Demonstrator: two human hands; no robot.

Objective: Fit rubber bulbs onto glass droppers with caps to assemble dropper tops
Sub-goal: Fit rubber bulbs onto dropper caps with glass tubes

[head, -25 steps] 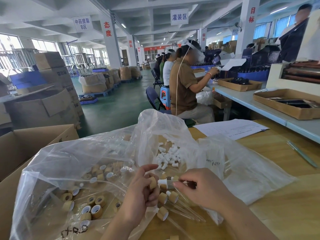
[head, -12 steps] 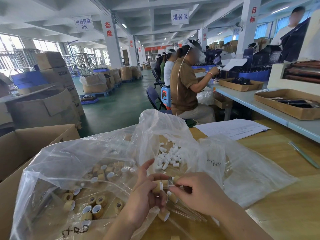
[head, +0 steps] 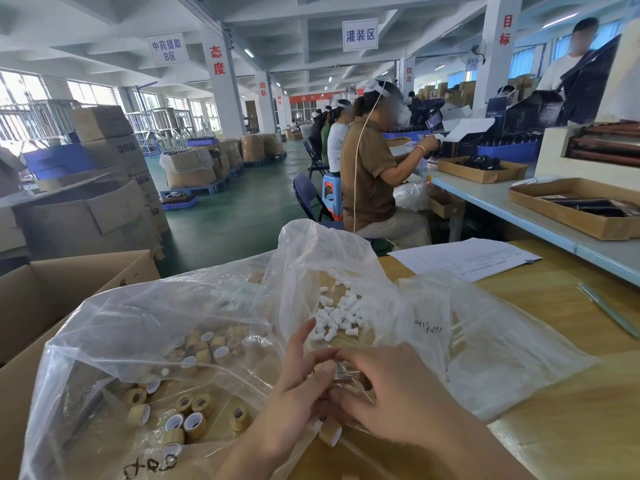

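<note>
- The left hand (head: pixel 298 386) and right hand (head: pixel 394 396) meet fingertip to fingertip low in the middle of the view, above the wooden table (head: pixel 571 410).
- Between them shows only a sliver of the dropper (head: pixel 342 371). The rest is hidden by fingers, so it cannot be told whether a bulb is already seated on it.
- The left hand's index finger sticks straight up, free. Its other fingers curl in and pinch the near end of the dropper.
- The right hand's fingers are bent over and closed narrow round the other end, knuckles toward the camera.
- The key relation: the dropper seems to lie roughly crosswise, its long axis running from one hand to the other. The likely next move is therefore a push along that line, the hands pressing toward each other, not down.
- The step in hand looks like the fitting itself, near its finish.
- The loose white bulbs (head: pixel 341 317) lie in a heap just beyond the fingertips, inside an open plastic bag (head: pixel 311 258). The left index finger is the nearer to them.
- The tan caps (head: pixel 187 414) sit in a second bag to the left, nearer the left hand.
- One cap (head: pixel 330 434) lies on its side on the table just beneath the hands, touching neither as far as can be seen.
</note>
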